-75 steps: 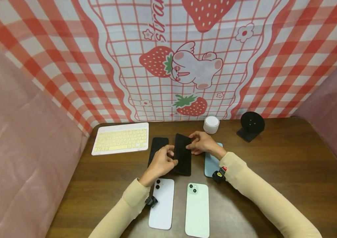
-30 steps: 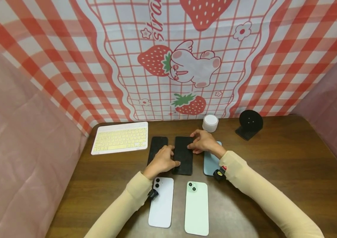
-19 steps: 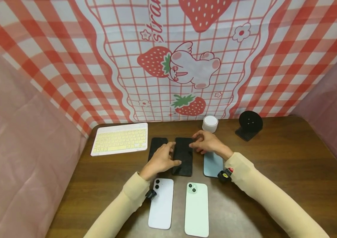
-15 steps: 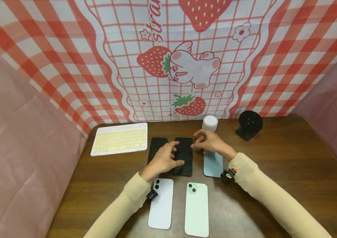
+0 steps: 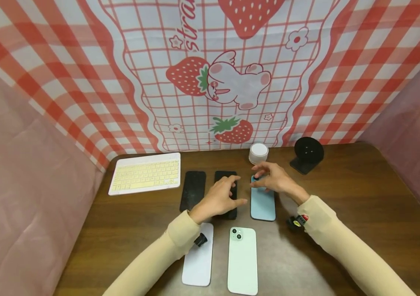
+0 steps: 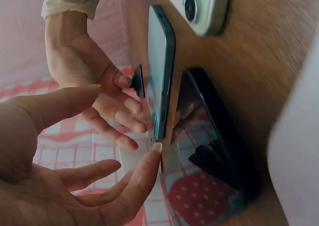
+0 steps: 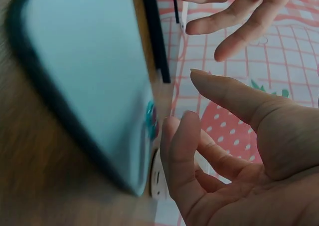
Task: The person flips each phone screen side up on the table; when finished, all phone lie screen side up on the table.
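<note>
Fingers spread, my left hand (image 5: 219, 199) hovers over a black phone (image 5: 222, 175) that lies flat, partly covered by the hand. In the left wrist view that black phone (image 6: 199, 141) shows a glossy, reflecting face. My right hand (image 5: 275, 179) hangs above the camera end of a light blue phone (image 5: 263, 207), thumb and fingers apart. The right wrist view shows a gap between the blue phone (image 7: 84, 76) and the fingers. Another black phone (image 5: 193, 190) lies to the left. Nearer the front are a pale lavender phone (image 5: 197, 269), partly under the left forearm, and a light green phone (image 5: 242, 263).
A white keyboard with yellow keys (image 5: 145, 174) lies at the back left of the wooden table (image 5: 328, 250). At the back stand a small white cylinder (image 5: 258, 153) and a black round stand (image 5: 307, 154). A strawberry-print cloth (image 5: 232, 82) hangs behind.
The middle black phone, earlier tilted between both hands, now lies flat and released. Both hands have shifted right, the left over that phone and the right over the blue one.
</note>
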`<act>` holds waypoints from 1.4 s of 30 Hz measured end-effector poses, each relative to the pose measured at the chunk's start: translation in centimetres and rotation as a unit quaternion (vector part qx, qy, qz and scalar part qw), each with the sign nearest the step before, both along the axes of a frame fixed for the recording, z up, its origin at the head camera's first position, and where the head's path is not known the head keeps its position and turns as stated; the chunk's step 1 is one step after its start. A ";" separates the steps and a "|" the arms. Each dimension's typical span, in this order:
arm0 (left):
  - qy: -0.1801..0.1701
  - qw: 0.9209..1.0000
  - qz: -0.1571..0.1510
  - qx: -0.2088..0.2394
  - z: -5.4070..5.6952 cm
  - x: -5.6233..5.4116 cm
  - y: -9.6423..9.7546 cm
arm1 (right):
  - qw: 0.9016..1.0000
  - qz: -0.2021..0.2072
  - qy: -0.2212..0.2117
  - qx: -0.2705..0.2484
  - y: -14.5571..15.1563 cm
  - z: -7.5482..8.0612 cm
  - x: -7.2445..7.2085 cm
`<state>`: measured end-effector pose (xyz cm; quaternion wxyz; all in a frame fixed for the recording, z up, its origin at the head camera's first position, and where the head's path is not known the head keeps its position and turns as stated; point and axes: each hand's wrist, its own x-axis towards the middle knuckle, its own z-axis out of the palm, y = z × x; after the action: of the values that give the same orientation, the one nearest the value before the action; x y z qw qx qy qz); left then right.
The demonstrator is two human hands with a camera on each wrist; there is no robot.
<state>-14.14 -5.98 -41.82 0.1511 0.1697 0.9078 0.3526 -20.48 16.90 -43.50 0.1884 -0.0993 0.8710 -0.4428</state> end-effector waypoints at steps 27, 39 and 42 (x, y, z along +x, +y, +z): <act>0.013 0.972 -0.052 -0.228 -1.1 1.8 9.4 | 0.998 -0.057 0.014 -0.004 5.1 -2.1 0.4; 0.075 0.932 -0.048 -0.351 -1.3 2.7 11.5 | 0.998 -0.055 0.025 0.034 4.7 -2.3 0.3; 0.080 0.929 -0.043 -0.358 -1.4 2.8 11.9 | 0.997 -0.053 0.038 0.052 4.6 -2.3 0.2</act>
<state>-11.38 5.89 -43.23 0.1432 0.1707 0.9747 -0.0172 -20.26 21.48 -45.78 0.1360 -0.0598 0.9032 -0.4026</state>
